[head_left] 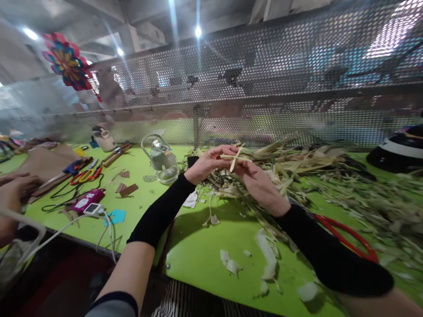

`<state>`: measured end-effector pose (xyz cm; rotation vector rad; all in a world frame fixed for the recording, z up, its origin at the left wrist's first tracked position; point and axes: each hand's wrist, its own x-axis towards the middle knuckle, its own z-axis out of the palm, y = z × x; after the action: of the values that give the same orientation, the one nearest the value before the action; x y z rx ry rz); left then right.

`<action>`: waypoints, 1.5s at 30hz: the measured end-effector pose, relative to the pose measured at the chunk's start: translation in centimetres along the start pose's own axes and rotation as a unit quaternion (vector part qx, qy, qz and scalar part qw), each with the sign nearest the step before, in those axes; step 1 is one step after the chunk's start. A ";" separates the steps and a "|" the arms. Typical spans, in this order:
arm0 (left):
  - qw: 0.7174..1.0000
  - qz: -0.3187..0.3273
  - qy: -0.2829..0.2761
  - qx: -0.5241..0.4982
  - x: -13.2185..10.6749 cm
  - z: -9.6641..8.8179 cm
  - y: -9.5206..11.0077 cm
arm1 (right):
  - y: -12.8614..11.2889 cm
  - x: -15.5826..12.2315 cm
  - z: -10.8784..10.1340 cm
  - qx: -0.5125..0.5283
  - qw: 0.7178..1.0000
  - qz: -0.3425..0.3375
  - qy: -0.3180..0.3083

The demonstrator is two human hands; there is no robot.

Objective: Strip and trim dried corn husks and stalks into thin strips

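A pale yellow cross of narrow, husk-like strips (235, 159) is held up between both hands, above the bright green smooth tabletop (198, 246). One strip lies nearly level, left to right; the other slants across it, its lower tip towards the wearer and its upper tip away (neither is clearly the longer, so no single long axis stands out). The left hand (209, 163) pinches the level strip's left part; the right hand (262, 187) has its fingertips closed at the right side, contact partly hidden. Handling it well probably means a light pinch close to the crossing, keeping the angle steady without creasing the strips. Behind lies a loose heap of dry, straw-coloured husks (307, 160); a red looped handle (372, 255) shows beside the right sleeve.
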<state>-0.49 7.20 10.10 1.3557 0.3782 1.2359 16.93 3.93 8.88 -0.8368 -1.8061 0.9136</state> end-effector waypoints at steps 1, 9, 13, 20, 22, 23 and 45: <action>1.000 -0.016 0.016 -0.020 0.0 0.2 -0.1 | 0.0 -0.1 0.0 0.008 1.000 0.020 0.000; 0.969 -0.150 0.140 -0.139 -0.1 2.1 -0.2 | 0.5 -2.6 -0.4 0.003 0.993 0.120 -0.010; 0.951 -0.213 0.169 -0.147 -0.1 2.3 -0.3 | 0.8 -3.5 -0.4 0.014 0.990 0.142 -0.011; 0.949 -0.238 0.165 -0.125 -0.2 2.2 0.0 | 1.0 -4.2 -0.8 0.048 0.986 0.155 -0.035; 0.950 -0.243 0.157 -0.113 -0.2 2.4 0.2 | 0.9 -4.2 -1.2 0.037 0.987 0.148 -0.053; 0.951 -0.247 0.151 -0.106 -0.3 2.5 0.3 | 0.9 -4.2 -1.3 0.019 0.988 0.140 -0.066; 0.969 -0.224 -0.102 0.024 -1.2 1.5 -0.3 | 0.5 -3.9 -2.6 0.010 0.992 0.018 0.122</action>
<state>0.35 5.48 9.73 1.3315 0.5357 0.7121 20.77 1.48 7.62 -0.9300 -1.5728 0.8124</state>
